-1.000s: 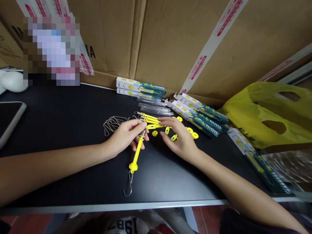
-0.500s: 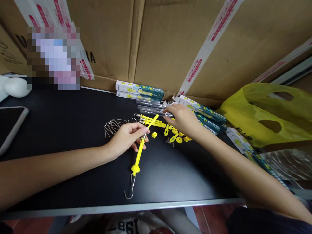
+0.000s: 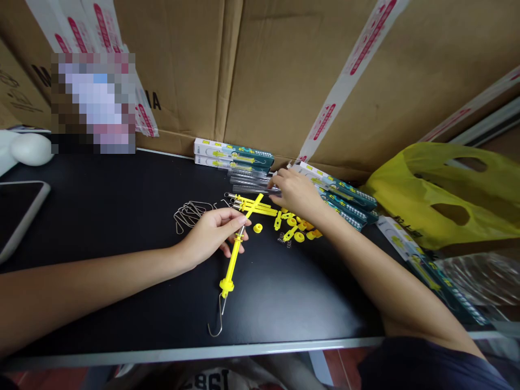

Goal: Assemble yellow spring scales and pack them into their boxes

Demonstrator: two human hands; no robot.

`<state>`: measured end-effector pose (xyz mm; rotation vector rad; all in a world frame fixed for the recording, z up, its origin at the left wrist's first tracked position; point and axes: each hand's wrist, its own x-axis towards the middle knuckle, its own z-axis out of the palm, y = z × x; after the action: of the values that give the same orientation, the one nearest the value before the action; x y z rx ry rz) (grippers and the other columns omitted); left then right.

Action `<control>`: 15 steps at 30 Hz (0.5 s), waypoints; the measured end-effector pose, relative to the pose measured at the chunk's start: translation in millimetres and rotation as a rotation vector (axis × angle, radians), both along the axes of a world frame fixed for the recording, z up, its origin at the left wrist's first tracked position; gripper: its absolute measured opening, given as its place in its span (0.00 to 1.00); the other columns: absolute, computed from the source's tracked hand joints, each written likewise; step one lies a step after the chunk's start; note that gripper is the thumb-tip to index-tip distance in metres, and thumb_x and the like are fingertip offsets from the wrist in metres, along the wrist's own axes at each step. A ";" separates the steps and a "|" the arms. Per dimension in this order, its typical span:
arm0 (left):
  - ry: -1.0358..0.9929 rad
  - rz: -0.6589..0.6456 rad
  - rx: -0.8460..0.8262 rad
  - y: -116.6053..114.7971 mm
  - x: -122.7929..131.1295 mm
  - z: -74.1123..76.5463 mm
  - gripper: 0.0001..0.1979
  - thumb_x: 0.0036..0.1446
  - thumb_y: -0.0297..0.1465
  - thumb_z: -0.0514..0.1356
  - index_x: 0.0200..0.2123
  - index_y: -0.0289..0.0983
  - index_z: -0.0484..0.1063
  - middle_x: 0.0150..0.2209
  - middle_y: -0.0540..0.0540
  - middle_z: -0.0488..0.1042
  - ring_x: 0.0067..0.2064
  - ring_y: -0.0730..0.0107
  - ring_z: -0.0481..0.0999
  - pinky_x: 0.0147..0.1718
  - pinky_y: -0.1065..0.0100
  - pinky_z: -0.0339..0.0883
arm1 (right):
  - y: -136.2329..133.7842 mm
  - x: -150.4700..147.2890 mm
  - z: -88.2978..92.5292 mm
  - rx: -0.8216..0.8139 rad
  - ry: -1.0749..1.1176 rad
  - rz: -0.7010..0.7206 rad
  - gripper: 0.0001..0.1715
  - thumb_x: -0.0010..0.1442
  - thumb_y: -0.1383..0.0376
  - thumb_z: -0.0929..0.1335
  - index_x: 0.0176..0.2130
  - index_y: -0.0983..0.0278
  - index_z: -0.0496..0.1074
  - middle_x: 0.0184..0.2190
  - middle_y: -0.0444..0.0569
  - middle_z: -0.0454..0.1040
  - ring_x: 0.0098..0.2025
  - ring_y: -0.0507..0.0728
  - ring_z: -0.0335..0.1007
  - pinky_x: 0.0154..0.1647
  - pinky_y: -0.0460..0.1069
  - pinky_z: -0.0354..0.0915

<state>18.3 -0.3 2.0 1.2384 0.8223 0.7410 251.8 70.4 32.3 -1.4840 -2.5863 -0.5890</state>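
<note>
My left hand (image 3: pixel 221 230) pinches a yellow spring scale core (image 3: pixel 232 262) near its metal spring, with the strip end pointing up and away. A bent wire hook (image 3: pixel 220 319) hangs from its near end, below a yellow collar. My right hand (image 3: pixel 298 192) reaches to a row of clear plastic tubes (image 3: pixel 247 181), its fingers closed around the right end of one; the fingertips are partly hidden. Between the hands lie more yellow scale strips with springs (image 3: pixel 262 207) and a single yellow cap (image 3: pixel 257 228). Loose yellow caps and tabs (image 3: pixel 299 236) lie below my right wrist.
Wire hooks (image 3: pixel 189 214) are heaped left of my left hand. Printed boxes (image 3: pixel 231 154) stand against the cardboard (image 3: pixel 276 81), others (image 3: pixel 345 189) behind my right hand. A yellow bag (image 3: pixel 410 184) is at right, a phone-like device (image 3: pixel 20 216) at left. Small dark springs (image 3: pixel 288 244) lie by the caps.
My right hand has shifted slightly left and away along the tube ends. My left hand keeps hold of the spring scale core almost in place. The camera view has moved a little.
</note>
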 end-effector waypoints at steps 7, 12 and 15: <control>-0.012 0.010 -0.009 0.6 0.5 0.3 0.11 0.60 0.37 0.56 0.36 0.34 0.69 0.28 0.50 0.72 0.24 0.75 0.76 0.14 0.80 0.64 | -16.3 24.0 44.0 -0.116 0.697 0.086 0.09 0.51 0.64 0.73 0.35 0.62 0.74 0.32 0.48 0.76 0.34 0.57 0.71 0.37 0.54 0.67; -0.004 0.015 -0.003 0.3 0.4 1.0 0.11 0.60 0.37 0.56 0.36 0.34 0.69 0.28 0.50 0.72 0.23 0.76 0.75 0.15 0.79 0.65 | -19.9 32.1 59.0 -0.266 1.224 0.120 0.16 0.47 0.58 0.76 0.34 0.62 0.73 0.24 0.43 0.72 0.24 0.51 0.68 0.27 0.50 0.66; -0.006 0.012 0.003 0.2 -0.1 0.2 0.11 0.60 0.37 0.56 0.36 0.34 0.69 0.28 0.50 0.72 0.24 0.76 0.76 0.15 0.80 0.65 | -17.0 28.5 54.9 -0.396 1.452 0.165 0.19 0.47 0.53 0.75 0.34 0.61 0.71 0.21 0.40 0.68 0.22 0.49 0.65 0.24 0.48 0.66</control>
<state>18.2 -0.1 2.3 1.2347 0.8247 0.7556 280.3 53.4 87.2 -1.0237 -1.5690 0.8062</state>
